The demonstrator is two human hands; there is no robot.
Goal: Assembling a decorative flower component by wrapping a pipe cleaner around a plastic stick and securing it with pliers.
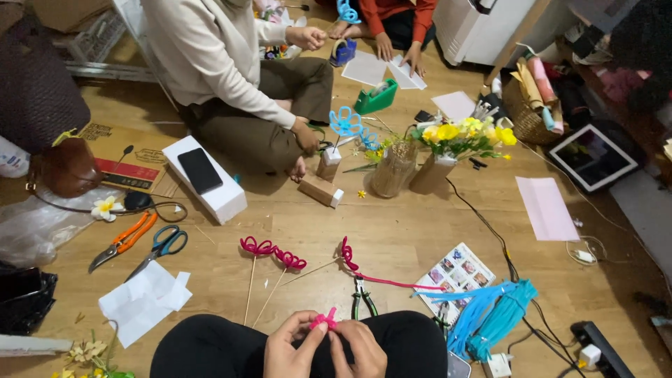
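Here, at six o'clock in the view, the left hand [290, 348] and the right hand [359, 348] both pinch a curled pink pipe cleaner [323, 321] between closed fingertips, over dark-trousered knees [210, 348]; green-handled pliers [362, 297] lie just beyond at twelve o'clock of the hands
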